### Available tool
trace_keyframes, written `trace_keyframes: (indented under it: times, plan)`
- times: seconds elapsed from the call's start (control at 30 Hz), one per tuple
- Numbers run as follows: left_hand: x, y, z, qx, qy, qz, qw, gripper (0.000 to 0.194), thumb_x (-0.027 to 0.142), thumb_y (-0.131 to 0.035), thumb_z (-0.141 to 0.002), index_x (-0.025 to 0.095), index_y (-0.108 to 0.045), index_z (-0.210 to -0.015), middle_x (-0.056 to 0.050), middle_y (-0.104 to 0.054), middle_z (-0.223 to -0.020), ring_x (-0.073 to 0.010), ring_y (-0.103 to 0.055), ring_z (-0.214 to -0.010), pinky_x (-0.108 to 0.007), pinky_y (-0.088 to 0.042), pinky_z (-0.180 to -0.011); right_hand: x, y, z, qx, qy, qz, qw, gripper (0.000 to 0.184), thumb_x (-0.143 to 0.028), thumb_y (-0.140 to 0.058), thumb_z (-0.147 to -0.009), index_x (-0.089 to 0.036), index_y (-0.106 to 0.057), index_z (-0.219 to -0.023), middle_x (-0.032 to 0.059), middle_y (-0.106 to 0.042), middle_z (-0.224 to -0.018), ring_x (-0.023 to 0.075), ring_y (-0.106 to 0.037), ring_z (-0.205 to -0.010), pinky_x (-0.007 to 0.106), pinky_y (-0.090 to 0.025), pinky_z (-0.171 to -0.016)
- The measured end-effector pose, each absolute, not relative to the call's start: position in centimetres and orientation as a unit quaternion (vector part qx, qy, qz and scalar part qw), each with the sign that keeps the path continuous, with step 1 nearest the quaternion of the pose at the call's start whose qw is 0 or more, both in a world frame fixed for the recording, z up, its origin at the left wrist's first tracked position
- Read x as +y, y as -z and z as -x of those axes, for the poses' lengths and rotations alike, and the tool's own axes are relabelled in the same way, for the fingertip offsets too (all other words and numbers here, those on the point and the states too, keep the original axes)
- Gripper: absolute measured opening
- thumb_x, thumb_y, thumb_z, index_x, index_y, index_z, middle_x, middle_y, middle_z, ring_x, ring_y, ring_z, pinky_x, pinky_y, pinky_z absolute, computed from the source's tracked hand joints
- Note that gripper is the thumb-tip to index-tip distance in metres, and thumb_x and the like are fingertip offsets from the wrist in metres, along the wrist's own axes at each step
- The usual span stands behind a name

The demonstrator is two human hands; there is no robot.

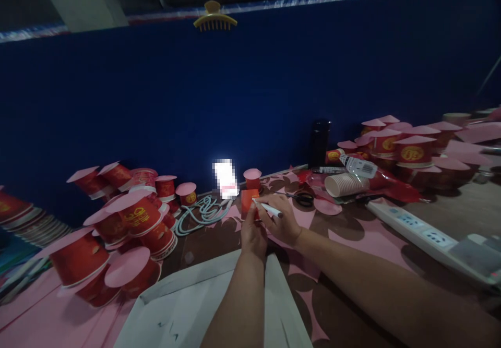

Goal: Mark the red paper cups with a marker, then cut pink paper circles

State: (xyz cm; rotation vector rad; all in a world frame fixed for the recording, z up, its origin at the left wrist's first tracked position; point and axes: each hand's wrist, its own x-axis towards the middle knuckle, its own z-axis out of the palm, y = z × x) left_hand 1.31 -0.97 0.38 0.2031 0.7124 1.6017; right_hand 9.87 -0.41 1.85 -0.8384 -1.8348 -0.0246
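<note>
My left hand (252,236) is closed on a small red paper cup (249,202) that stands upside down on pink paper. My right hand (281,222) grips a white pen (269,210), its tip touching the cup's right side. Both hands rest on the brown table, near its middle, just in front of a lit phone (225,177).
Heaps of red cups with pink paper discs lie at the left (129,223) and back right (410,150). White cable (201,210), scissors (303,198), a black flask (320,142), a sleeve of cups (346,183), a white power strip (415,230) and a white bag (203,306) surround the hands. A blue wall rises behind.
</note>
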Motion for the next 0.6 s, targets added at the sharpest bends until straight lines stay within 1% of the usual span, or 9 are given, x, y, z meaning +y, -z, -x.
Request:
trace_keyframes:
  times: [0.17,0.33,0.5,0.6]
  plan:
    - [-0.6,-0.08,-0.91,0.234,-0.72,-0.106,0.645,0.013,0.018,-0.061,-0.076,0.014,-0.065,-0.087,-0.005,-0.068,-0.084,-0.0141,-0.065,-0.079,-0.024,-0.051,-0.074,-0.06,-2.43,-10.25,-0.746,0.031,0.348,0.567,0.017,-0.023,-0.048,-0.087,-0.02,-0.06,-0.099,0.0053,-0.068,-0.093,0.019,-0.061,-0.086,0.036,-0.038,-0.08]
    - [-0.61,-0.27,-0.9,0.225,-0.712,-0.118,0.654,0.007,0.017,-0.059,-0.078,0.016,-0.065,-0.082,-0.003,-0.067,-0.074,-0.0132,-0.065,-0.07,-0.023,-0.052,-0.067,0.51,-2.8,-10.68,-0.734,0.036,0.364,0.573,0.015,-0.02,-0.05,-0.086,-0.021,-0.06,-0.097,0.0046,-0.068,-0.092,0.0194,-0.061,-0.084,0.038,-0.039,-0.078]
    - [-0.65,-0.46,-1.06,0.21,-0.724,-0.104,0.649,0.012,0.012,-0.059,-0.077,0.014,-0.065,-0.087,-0.004,-0.069,-0.083,-0.0117,-0.065,-0.077,-0.022,-0.051,-0.076,0.55,-2.7,-10.59,-0.737,0.031,0.349,0.579,0.016,-0.02,-0.051,-0.085,-0.022,-0.059,-0.099,0.0046,-0.068,-0.093,0.0201,-0.06,-0.086,0.04,-0.04,-0.079]
    - [-0.52,-0.36,-1.13,0.227,-0.722,-0.089,0.647,0.013,0.012,-0.06,-0.076,0.013,-0.065,-0.089,-0.005,-0.069,-0.084,-0.0118,-0.065,-0.078,-0.023,-0.05,-0.078,0.48,-2.7,-10.51,-0.738,0.033,0.347,0.579,0.016,-0.02,-0.05,-0.086,-0.021,-0.059,-0.099,0.0053,-0.068,-0.094,0.0198,-0.061,-0.086,0.04,-0.04,-0.081]
